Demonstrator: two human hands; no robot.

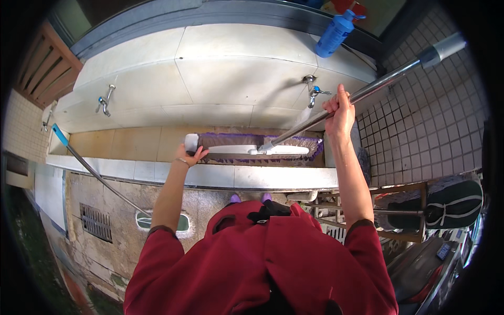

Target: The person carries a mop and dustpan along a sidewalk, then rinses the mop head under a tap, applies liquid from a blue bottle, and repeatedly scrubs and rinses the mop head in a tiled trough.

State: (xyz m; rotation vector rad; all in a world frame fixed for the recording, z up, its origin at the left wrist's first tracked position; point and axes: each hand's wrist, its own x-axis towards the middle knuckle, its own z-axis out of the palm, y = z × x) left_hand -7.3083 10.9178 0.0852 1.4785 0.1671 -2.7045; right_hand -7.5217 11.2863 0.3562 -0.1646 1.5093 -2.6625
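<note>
A wide flat mop head (232, 141) with a purple fringe and a white plastic bar lies in a long tiled trough sink (138, 138). My right hand (339, 112) is closed around the mop's metal pole (301, 128), which slants up to the right. At the mop head's left end, my left hand (191, 155) grips the edge by its white end piece, fingers over the top. Water runs from the right-hand tap (314, 94) onto or just behind the mop head; the pole partly covers the stream.
Another tap (103, 103) is on the wall at left. A blue bottle (334, 34) stands on the ledge. A second mop (98, 175) leans on the trough's left end. A wooden rack (423, 212) and a tiled wall (425, 118) are at right.
</note>
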